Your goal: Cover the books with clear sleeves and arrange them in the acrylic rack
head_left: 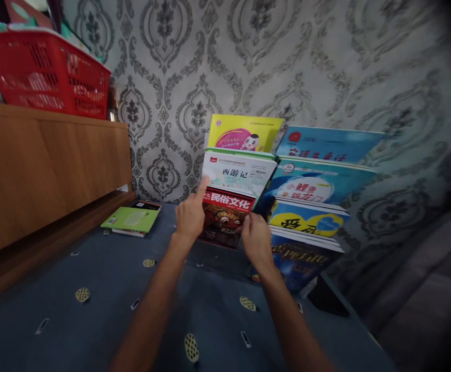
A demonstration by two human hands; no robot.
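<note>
A book with a red title band and a dark mask picture (225, 219) stands upright at the front of the left row of books. My left hand (190, 217) is closed at its left edge, with the index finger stretched up against the white book (235, 173) just behind. On the opposite edge, my right hand (257, 236) pinches the same book, fingers curled and thumb side on the cover. A yellow book (244, 132) rises at the back of this row. The fingertips behind the covers are hidden.
To the right stands a second row with light blue (329, 142), teal (318, 181), blue-and-yellow (306, 219) and dark blue (298, 261) books. A green book (132, 219) lies flat near the wooden cabinet (55, 170), which bears a red basket (50, 72). Patterned wallpaper is behind.
</note>
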